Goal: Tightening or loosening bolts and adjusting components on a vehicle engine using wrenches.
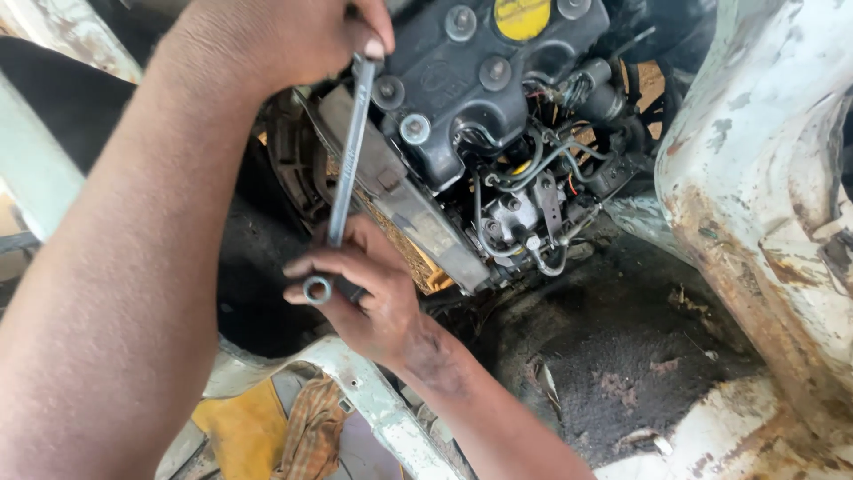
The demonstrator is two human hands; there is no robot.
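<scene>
While both hands close on it, one long grey steel spanner (347,151) runs steeply from the top of the view down to the lower left of the engine. The left hand (293,36) wraps its fingers tight round the upper end, a thumb pressed on the shaft. The right hand (364,289) holds the lower end in a narrow curl, the ring end (317,289) poking out just past its fingers. The spanner lies across the side of one dark, oily metal engine block (480,98), which carries one round yellow filler cap (522,16) and at least five silver bolt heads on its black cover. One chipped, rusted white body panel (764,178) stands to the right. Below, one yellow cloth (240,431) and one checked orange rag (313,427) lie side by side, touching.
</scene>
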